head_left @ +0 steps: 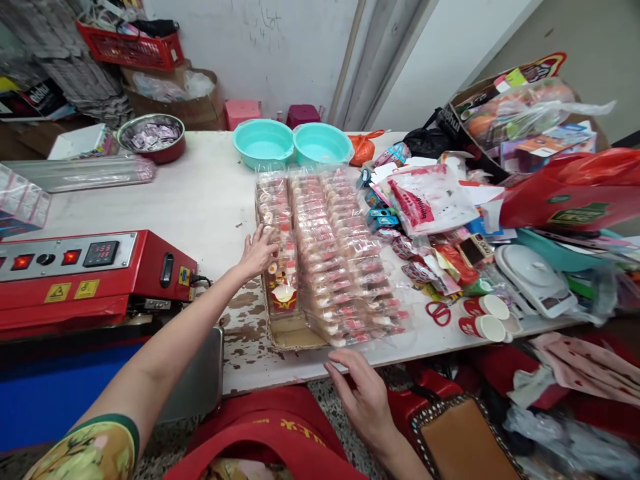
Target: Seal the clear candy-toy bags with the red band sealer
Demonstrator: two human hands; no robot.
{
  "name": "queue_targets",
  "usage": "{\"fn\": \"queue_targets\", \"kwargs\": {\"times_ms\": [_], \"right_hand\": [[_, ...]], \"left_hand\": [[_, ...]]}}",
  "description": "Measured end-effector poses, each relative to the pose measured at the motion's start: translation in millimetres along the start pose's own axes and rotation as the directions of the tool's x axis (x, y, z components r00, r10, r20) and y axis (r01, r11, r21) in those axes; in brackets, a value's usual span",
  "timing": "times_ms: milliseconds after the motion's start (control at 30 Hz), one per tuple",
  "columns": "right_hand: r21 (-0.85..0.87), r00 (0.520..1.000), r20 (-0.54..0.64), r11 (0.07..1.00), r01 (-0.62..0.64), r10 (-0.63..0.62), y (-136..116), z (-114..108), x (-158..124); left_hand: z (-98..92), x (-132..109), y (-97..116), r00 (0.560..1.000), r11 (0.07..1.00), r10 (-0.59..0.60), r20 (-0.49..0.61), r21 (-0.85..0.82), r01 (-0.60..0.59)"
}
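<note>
Three rows of clear plastic packets (330,247) with small red and pale pieces inside run away from me along the table. The left row lies in a shallow cardboard tray (295,339). My left hand (259,252) reaches over that row with its fingers spread, touching the packets from above. At the tray's near end, a packet (284,293) with a red and yellow pattern lies face up. My right hand (363,393) hovers before the table's front edge, close to the near end of the rows. Its thumb and fingers are apart with nothing visible between them.
On the left stands a red sealing machine (95,273) with lit switches. Two turquoise basins (323,143) and a steel bowl (165,150) sit at the back. To the right are red scissors (439,313), paper cups (483,327), a white scale (535,277) and piled bags.
</note>
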State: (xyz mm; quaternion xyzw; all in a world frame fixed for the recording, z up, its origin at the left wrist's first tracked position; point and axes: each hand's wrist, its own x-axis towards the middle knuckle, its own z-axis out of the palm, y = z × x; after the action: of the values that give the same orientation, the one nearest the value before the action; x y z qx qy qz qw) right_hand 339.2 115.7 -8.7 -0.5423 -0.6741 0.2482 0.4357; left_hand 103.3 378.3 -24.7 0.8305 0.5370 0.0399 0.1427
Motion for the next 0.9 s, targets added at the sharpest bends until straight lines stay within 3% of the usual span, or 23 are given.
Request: {"fn": "queue_targets", "kwargs": {"times_ms": [100, 167, 233, 333, 433, 533, 600, 633, 733, 800, 900], "right_hand": [[0.009, 0.997, -0.055, 0.998, 0.063, -0.062, -6.4, 2.5, 25.5], [0.054, 0.993, -0.115, 0.998, 0.042, -0.035, -10.0, 9.7, 45.8], [0.122, 0.990, -0.140, 0.992, -0.018, 0.035, -11.8, 20.6, 68.0], [0.201, 0.983, -0.131, 0.975, -0.098, 0.126, -14.5, 36.3, 103.6], [0.408, 0.978, 0.009, 0.892, -0.193, 0.208, -25.7, 45.4, 135.9], [0.640, 0.923, 0.283, 0.665, -0.385, 0.262, -46.5, 56.0, 153.1], [0.719, 0.881, 0.344, 0.512, -0.469, 0.324, -60.3, 70.2, 152.1], [0.749, 0.866, 0.342, 0.449, -0.486, 0.366, -65.8, 80.0, 148.0], [0.796, 0.819, 0.366, 0.308, -0.521, 0.442, -74.9, 115.7, 126.7], [0.784, 0.790, 0.417, 0.262, -0.563, 0.449, -76.0, 139.1, 110.7], [0.727, 0.744, 0.493, 0.256, -0.637, 0.452, -75.8, 166.2, 93.5]], "left_hand": [[-1.7, -12.8, 7.0, 0.998, 0.982, 0.047, -0.044, -0.181, -0.055], [-8.5, -26.7, 14.1, 0.992, 0.909, 0.114, -0.045, -0.398, -0.123], [-23.1, -42.9, 23.4, 0.987, 0.795, 0.145, -0.064, -0.586, -0.154], [-59.4, -65.2, 40.0, 0.987, 0.668, 0.110, -0.120, -0.726, -0.162], [-99.1, -80.5, 51.9, 0.991, 0.527, 0.050, -0.124, -0.840, -0.131], [-119.4, -95.8, 50.1, 0.965, 0.326, -0.198, -0.172, -0.940, -0.101], [-115.1, -113.1, 41.7, 0.915, 0.217, -0.376, -0.150, -0.974, -0.070], [-108.0, -124.8, 36.8, 0.909, 0.162, -0.409, -0.081, -0.987, -0.015], [-76.0, -168.0, 25.3, 0.920, 0.000, -0.342, 0.191, -0.979, 0.204], [-56.2, -196.4, 21.2, 0.908, -0.065, -0.329, 0.259, -0.966, 0.252], [-40.0, -227.5, 14.4, 0.878, -0.080, -0.413, 0.241, -0.970, 0.229]]}}
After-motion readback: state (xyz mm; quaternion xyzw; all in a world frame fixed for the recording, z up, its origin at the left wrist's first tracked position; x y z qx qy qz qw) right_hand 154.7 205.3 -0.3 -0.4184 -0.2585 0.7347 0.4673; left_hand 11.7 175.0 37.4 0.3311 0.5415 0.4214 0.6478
